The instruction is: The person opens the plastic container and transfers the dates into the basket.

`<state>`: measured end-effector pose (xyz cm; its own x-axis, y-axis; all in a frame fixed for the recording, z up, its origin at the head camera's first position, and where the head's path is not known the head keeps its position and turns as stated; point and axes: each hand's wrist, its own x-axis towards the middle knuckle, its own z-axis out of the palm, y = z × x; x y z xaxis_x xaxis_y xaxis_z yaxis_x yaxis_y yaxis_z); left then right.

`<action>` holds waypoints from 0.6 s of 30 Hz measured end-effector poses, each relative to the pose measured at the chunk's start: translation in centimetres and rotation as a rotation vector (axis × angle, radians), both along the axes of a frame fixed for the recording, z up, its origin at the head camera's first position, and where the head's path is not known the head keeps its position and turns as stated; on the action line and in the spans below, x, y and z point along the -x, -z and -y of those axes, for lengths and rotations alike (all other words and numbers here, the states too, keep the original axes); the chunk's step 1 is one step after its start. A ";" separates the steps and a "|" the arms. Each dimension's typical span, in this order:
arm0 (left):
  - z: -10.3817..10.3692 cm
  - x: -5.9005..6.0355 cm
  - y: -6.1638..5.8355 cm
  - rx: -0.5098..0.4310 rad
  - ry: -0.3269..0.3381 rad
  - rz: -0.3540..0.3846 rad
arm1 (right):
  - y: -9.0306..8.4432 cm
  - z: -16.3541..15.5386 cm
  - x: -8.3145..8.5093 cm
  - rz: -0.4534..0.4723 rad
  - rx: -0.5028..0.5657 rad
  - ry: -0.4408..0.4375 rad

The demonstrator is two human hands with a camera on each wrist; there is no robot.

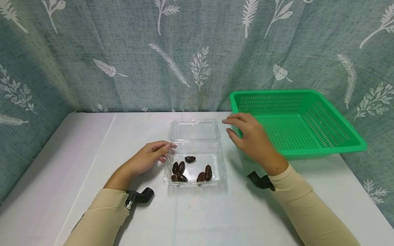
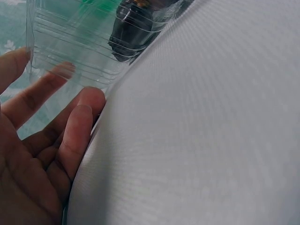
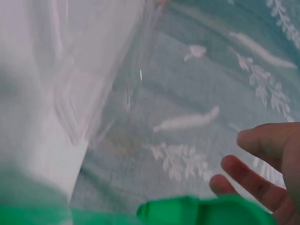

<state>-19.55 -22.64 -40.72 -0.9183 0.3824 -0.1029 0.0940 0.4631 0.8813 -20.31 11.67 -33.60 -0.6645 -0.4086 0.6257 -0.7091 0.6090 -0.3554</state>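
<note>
A clear plastic clamshell box [image 1: 194, 160] lies open on the white table [image 1: 215, 212], its lid [image 1: 194, 130] folded back. Several dark dates [image 1: 181, 169] lie in its tray. My left hand [image 1: 164, 150] rests at the box's left wall with relaxed fingers touching it. In the left wrist view its fingertips [image 2: 84, 105] meet the ribbed wall of the box [image 2: 70, 47], and the dates [image 2: 133, 28] show dark through it. My right hand [image 1: 231, 127] hovers with loosely spread fingers just right of the lid, holding nothing. The right wrist view shows its fingers [image 3: 262, 159] apart from the lid [image 3: 108, 93].
A green slotted basket [image 1: 332, 136] stands at the right rear of the table, just behind my right hand; its rim [image 3: 201, 211] fills the bottom of the right wrist view. A leaf-patterned curtain [image 1: 197, 61] closes off the back and sides.
</note>
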 end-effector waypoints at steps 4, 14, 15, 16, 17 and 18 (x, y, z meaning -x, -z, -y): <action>0.0 0.0 0.0 0.005 -0.007 0.004 | 0.5 1.2 -0.5 -0.020 0.023 -0.068; 0.2 -0.2 0.1 0.003 -0.010 0.001 | 1.3 3.3 -1.6 0.063 0.022 -0.244; 0.2 -0.1 0.1 -0.002 -0.008 0.002 | 1.4 3.5 -1.7 0.074 0.018 -0.254; 0.2 -0.1 0.1 -0.005 -0.007 0.003 | 1.5 3.8 -1.8 0.088 0.012 -0.260; 0.1 -0.1 0.0 -0.009 -0.005 0.003 | 1.6 4.1 -1.9 0.107 0.005 -0.268; 0.1 0.0 0.0 -0.011 -0.003 0.002 | 1.6 4.4 -2.1 0.131 -0.004 -0.274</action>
<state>-19.53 -22.69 -40.72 -0.9193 0.3805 -0.1003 0.0910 0.4536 0.8866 -18.25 7.28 -35.22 -0.6043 -0.5862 0.5397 -0.7954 0.4033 -0.4525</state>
